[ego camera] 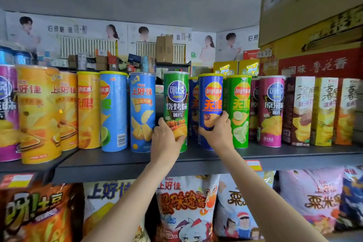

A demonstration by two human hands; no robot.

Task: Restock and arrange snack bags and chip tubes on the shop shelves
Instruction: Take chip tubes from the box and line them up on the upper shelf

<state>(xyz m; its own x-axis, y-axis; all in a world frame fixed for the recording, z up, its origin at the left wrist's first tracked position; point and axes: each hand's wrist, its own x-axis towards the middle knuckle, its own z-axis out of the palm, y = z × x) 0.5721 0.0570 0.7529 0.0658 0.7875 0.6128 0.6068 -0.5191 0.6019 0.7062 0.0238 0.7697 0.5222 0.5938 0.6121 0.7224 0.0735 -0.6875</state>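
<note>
1. While both arms reached up to the dark shelf (125, 160), the left hand (167, 139) gripped the green Copico tube (176, 110) near its base, thumb on the tube's left side and fingers curled across the front.
2. That green tube stood upright on the shelf, just right of a blue Oishi tube (141, 112), with a narrow gap between them.
3. The right hand (217, 132) held the dark blue Lay's tube (210, 104) low down, thumb on its right side and fingers wrapped round the lower front.
4. The dark blue tube stood upright, with a second dark blue tube (193, 108) partly hidden behind its left edge and a green Lay's tube (240, 112) just beside it on the right.
5. Farther right stood a magenta Copico tube (272, 112) and a row of chip boxes (322, 112).
6. To the left were a light blue Lay's tube (113, 112) and yellow tubes (64, 112).
7. Below the shelf, snack bags (186, 206) stood side by side, including a white Oishi one between the forearms.
8. Cardboard cartons (314, 17) were stacked at the upper right.
</note>
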